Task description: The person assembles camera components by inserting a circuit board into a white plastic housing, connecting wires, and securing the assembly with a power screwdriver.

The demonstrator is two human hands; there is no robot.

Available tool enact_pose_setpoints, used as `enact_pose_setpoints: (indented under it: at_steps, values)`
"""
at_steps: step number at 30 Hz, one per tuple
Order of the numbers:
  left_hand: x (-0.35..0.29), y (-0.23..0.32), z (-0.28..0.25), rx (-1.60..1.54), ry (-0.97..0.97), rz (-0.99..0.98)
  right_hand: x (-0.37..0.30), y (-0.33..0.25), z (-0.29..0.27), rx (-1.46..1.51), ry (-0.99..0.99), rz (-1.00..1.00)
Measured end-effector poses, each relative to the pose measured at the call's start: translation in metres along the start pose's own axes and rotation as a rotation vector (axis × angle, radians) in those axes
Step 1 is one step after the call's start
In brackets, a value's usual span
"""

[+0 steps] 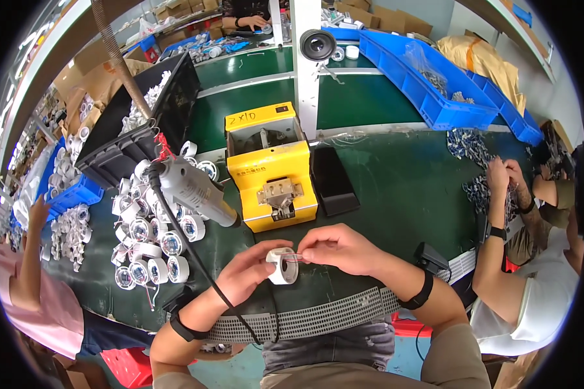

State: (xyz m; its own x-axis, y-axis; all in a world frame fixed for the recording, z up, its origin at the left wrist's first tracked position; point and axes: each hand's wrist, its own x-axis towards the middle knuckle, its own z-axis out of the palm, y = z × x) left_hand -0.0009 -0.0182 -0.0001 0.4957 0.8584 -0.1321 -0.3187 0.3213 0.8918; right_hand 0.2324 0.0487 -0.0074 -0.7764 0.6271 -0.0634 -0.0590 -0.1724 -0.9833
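My left hand [248,272] grips a small white ring-shaped housing [283,266] from its left side, just above the near edge of the green table [396,194]. My right hand [334,249] pinches thin red wires at the top right of that housing. A grey electric screwdriver [191,188] hangs on its black cable just left of my hands. Behind my hands stands a yellow screw feeder box [269,162].
Several white ring housings [152,243] with lenses lie heaped at the left, below a black crate [143,123]. A black phone [332,178] lies right of the feeder. Blue bins [428,84] sit at the back right. A person's hands [503,178] sort small metal parts on the right; another person is at the left.
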Motion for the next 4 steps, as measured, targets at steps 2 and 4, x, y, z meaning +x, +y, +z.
enact_pose_setpoints:
  at_steps: [2, 4]
  values:
    - [0.0021, 0.0, -0.0001, -0.084, 0.042, -0.025, -0.0011, -0.0003, -0.0007, -0.05, 0.003, 0.0]
    - [0.0037, -0.0009, -0.0007, -0.168, 0.082, -0.047, -0.0023, -0.0012, -0.0004, -0.104, 0.006, -0.002]
